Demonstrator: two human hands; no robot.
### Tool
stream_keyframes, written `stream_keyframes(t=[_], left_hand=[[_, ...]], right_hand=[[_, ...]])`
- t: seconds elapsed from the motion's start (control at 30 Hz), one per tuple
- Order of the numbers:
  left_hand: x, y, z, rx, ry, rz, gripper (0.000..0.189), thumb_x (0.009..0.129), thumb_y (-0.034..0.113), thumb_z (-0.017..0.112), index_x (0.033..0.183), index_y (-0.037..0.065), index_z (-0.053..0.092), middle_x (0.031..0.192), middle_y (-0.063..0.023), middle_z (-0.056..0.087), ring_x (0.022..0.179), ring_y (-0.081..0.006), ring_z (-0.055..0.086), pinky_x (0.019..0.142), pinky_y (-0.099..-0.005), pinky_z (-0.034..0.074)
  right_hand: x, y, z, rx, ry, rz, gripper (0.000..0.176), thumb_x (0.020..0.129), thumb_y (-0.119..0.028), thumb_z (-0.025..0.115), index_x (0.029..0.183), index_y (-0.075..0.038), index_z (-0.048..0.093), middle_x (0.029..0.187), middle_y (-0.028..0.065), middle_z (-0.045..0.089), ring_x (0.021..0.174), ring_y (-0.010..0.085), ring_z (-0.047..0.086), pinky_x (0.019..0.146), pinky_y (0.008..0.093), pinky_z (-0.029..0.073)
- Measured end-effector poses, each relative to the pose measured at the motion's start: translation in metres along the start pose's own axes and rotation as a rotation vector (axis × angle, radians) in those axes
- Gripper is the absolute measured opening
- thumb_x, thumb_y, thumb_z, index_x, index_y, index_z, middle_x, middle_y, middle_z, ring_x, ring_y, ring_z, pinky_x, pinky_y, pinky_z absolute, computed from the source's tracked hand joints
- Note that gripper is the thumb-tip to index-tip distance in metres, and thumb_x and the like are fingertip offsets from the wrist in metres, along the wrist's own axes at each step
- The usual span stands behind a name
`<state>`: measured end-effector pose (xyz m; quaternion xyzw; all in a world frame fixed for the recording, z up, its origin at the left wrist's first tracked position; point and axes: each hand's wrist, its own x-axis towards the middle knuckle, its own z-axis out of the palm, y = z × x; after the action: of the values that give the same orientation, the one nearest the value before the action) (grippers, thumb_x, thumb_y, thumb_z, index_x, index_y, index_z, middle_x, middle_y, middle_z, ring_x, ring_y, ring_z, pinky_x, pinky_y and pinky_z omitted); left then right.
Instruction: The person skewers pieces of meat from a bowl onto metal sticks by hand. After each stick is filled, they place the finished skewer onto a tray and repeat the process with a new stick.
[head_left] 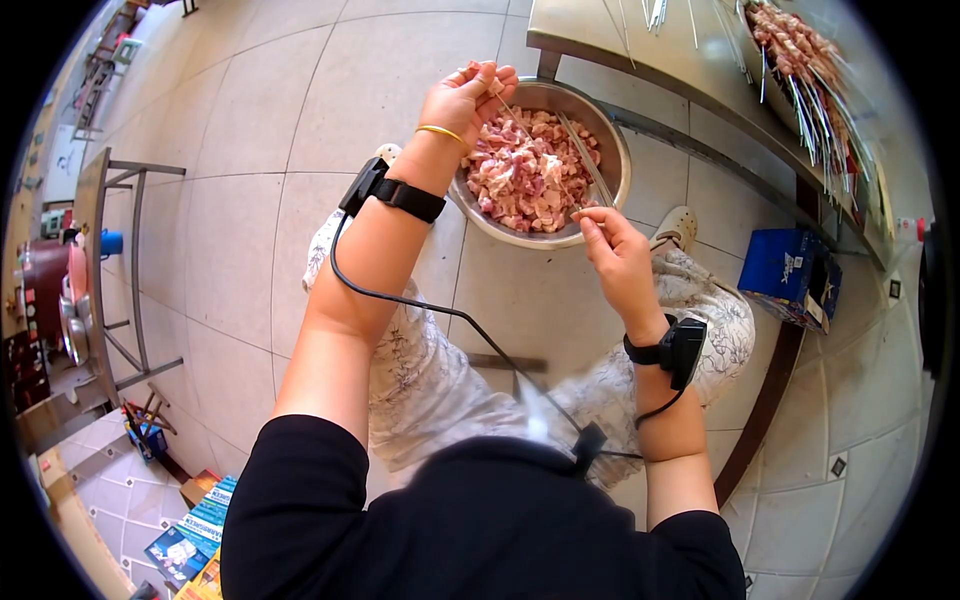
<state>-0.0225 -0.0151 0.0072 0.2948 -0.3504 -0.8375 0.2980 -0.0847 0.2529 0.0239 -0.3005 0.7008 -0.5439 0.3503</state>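
A wide metal bowl [622,170] stands on the floor between my feet, heaped with chunks of raw meat [530,175]. Above its far left rim, my left hand [470,98] is closed in a pinch on a thin metal skewer [513,117] that slants down over the meat. What looks like a pale bit of meat shows at those fingertips. At the bowl's near right rim, my right hand [618,255] pinches what seems to be the skewer's other end; its middle is hard to follow against the meat. More skewers [587,158] lie across the bowl's right side.
A metal-topped table [650,55] borders the bowl at the upper right. On it are loose skewers and a pile of meat-loaded skewers [800,60]. A blue box [785,275] sits below. A stool-like frame [140,250] stands left. A black cable [430,305] runs between my wrists' straps.
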Motion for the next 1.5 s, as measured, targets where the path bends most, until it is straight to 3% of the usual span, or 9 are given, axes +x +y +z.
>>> stream_keyframes(t=[0.33, 0.63, 0.83, 0.93, 1.13, 1.23, 1.33, 1.4, 1.5], left_hand=[[-0.001, -0.01, 0.002, 0.041, -0.032, 0.058, 0.022, 0.091, 0.011, 0.06, 0.106, -0.004, 0.054, 0.107, -0.0168, 0.062, 0.1, -0.0249, 0.063, 0.092, -0.0341, 0.053], [-0.007, -0.016, 0.011, -0.107, 0.051, 0.014, 0.011, 0.091, 0.008, 0.059, 0.096, -0.002, 0.055, 0.102, -0.0139, 0.062, 0.099, -0.0244, 0.062, 0.094, -0.0356, 0.053], [-0.005, -0.02, 0.008, -0.145, 0.021, 0.019, 0.011, 0.092, 0.008, 0.058, 0.094, -0.002, 0.053, 0.103, -0.0197, 0.063, 0.094, -0.0275, 0.065, 0.086, -0.0334, 0.057], [-0.006, -0.021, 0.008, -0.124, -0.009, 0.002, 0.012, 0.091, 0.008, 0.059, 0.093, -0.002, 0.054, 0.102, -0.0193, 0.064, 0.094, -0.0264, 0.065, 0.085, -0.0323, 0.057], [-0.006, -0.014, 0.004, 0.03, -0.065, -0.085, 0.017, 0.093, 0.013, 0.058, 0.099, -0.003, 0.056, 0.104, -0.0156, 0.063, 0.099, -0.0255, 0.063, 0.091, -0.0338, 0.053], [-0.002, -0.009, -0.001, 0.086, -0.111, -0.115, 0.022, 0.094, 0.018, 0.056, 0.102, -0.003, 0.056, 0.107, -0.0179, 0.063, 0.099, -0.0272, 0.063, 0.091, -0.0351, 0.053], [-0.001, -0.001, -0.001, 0.05, -0.163, -0.132, 0.026, 0.096, 0.021, 0.054, 0.103, -0.004, 0.056, 0.106, -0.0203, 0.064, 0.098, -0.0285, 0.065, 0.088, -0.0349, 0.054], [0.0, -0.001, -0.002, 0.033, -0.166, -0.116, 0.027, 0.096, 0.021, 0.054, 0.1, -0.005, 0.057, 0.103, -0.0218, 0.065, 0.093, -0.0282, 0.067, 0.081, -0.0331, 0.058], [-0.001, 0.0, -0.002, 0.045, -0.139, -0.124, 0.025, 0.095, 0.019, 0.055, 0.097, -0.006, 0.058, 0.101, -0.0222, 0.066, 0.093, -0.0288, 0.067, 0.082, -0.0331, 0.058]], right_hand=[[0.0, 0.002, 0.005, -0.081, 0.069, -0.046, 0.013, 0.091, -0.009, 0.056, 0.097, 0.002, 0.061, 0.066, 0.0084, 0.057, 0.057, 0.0085, 0.048, 0.053, 0.0253, 0.041], [-0.005, 0.001, 0.019, -0.303, 0.184, -0.144, 0.013, 0.09, -0.012, 0.058, 0.098, -0.003, 0.063, 0.07, 0.0192, 0.061, 0.059, 0.0298, 0.061, 0.056, 0.0335, 0.046], [-0.001, 0.007, 0.022, -0.296, 0.198, -0.183, 0.013, 0.089, -0.01, 0.059, 0.098, -0.002, 0.063, 0.071, 0.02, 0.061, 0.06, 0.0315, 0.061, 0.056, 0.0344, 0.046], [0.0, 0.006, 0.02, -0.299, 0.181, -0.18, 0.013, 0.089, -0.01, 0.059, 0.098, -0.002, 0.063, 0.067, 0.0188, 0.06, 0.055, 0.0259, 0.059, 0.054, 0.0329, 0.045], [0.001, 0.015, 0.01, 0.006, 0.056, 0.04, 0.014, 0.092, -0.011, 0.058, 0.097, 0.001, 0.063, 0.065, -0.0009, 0.055, 0.058, 0.0047, 0.045, 0.052, 0.0221, 0.037], [0.004, 0.007, 0.005, 0.131, 0.034, 0.1, 0.015, 0.095, -0.013, 0.056, 0.103, -0.002, 0.062, 0.064, -0.007, 0.046, 0.055, 0.001, 0.036, 0.048, 0.0182, 0.028], [0.005, 0.008, 0.005, -0.003, 0.081, -0.023, 0.016, 0.094, -0.013, 0.056, 0.103, -0.001, 0.062, 0.065, -0.0068, 0.047, 0.056, 0.0011, 0.037, 0.049, 0.0184, 0.029], [0.004, 0.006, 0.004, -0.066, 0.086, -0.032, 0.014, 0.093, -0.011, 0.057, 0.099, 0.001, 0.062, 0.066, -0.0018, 0.052, 0.057, 0.0035, 0.042, 0.051, 0.0204, 0.034], [0.004, 0.004, 0.001, -0.132, 0.078, -0.04, 0.013, 0.091, -0.009, 0.058, 0.098, 0.001, 0.062, 0.066, 0.0034, 0.055, 0.058, 0.0059, 0.046, 0.053, 0.0226, 0.039]])
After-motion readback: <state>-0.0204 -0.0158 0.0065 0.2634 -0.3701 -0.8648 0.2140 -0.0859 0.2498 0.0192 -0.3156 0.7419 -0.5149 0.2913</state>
